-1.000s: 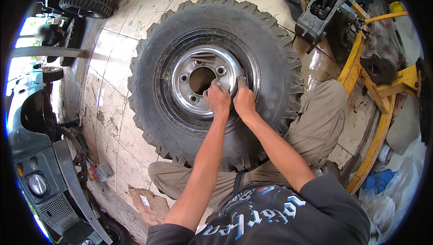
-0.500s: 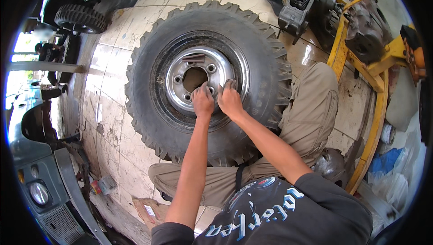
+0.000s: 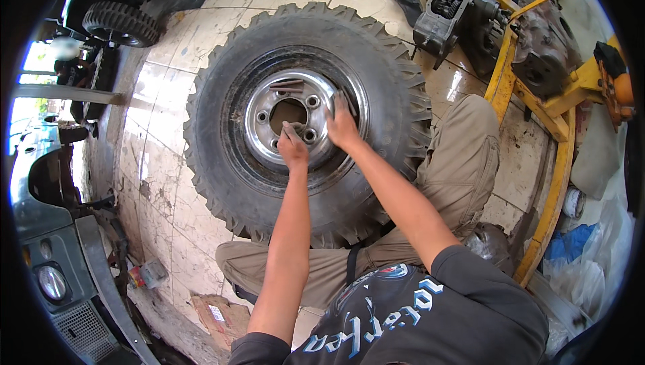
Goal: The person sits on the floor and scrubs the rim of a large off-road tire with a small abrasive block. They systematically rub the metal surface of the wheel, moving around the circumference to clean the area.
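Right hand [image 3: 342, 123] has moved up the wheel [image 3: 316, 118], fingers outstretched; left hand [image 3: 293, 148] curls, hold unclear. Pale lettering [image 3: 375, 325] marks the shirt [image 3: 470, 318].

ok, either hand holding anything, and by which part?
Can't tell. The left hand is bunched by the centre hole of the wheel rim, the right hand at the rim's right side; anything small in them would be hidden.

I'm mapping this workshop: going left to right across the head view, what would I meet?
Round headlight, treaded wheel at the upper left, large off-road tire lying flat with the left hand and then the right hand over it, yellow metal stand.
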Tool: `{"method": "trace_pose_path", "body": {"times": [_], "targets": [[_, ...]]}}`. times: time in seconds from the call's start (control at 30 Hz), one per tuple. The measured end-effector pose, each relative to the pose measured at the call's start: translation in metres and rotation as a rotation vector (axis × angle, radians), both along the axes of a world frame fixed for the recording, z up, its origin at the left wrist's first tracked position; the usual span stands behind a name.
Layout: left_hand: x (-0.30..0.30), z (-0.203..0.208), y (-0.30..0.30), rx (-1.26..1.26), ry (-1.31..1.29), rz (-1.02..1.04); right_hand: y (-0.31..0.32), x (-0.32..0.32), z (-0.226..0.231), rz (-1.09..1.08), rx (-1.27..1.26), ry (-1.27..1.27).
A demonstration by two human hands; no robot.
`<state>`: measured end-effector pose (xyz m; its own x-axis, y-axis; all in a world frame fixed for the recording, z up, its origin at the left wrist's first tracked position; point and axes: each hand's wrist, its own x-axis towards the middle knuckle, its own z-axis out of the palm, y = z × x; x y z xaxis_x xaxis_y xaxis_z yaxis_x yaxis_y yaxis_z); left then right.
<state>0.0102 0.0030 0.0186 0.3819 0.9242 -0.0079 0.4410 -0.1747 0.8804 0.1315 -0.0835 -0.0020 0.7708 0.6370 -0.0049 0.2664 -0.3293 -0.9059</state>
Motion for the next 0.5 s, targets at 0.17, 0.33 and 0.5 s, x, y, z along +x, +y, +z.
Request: {"method": "trace_pose_path", "body": {"times": [0.17,0.33,0.5], "targets": [[0.003,-0.009,0.003,0.447,0.455,-0.126,-0.002,0.015,0.009,-0.152,0.039,-0.028],[0.003,-0.006,0.000,0.422,0.427,-0.098,-0.005,0.007,0.010,-0.152,0.038,-0.190],[0.003,-0.005,0.001,0.393,0.481,-0.094,0.012,0.018,0.012,-0.147,0.053,-0.231]]}}
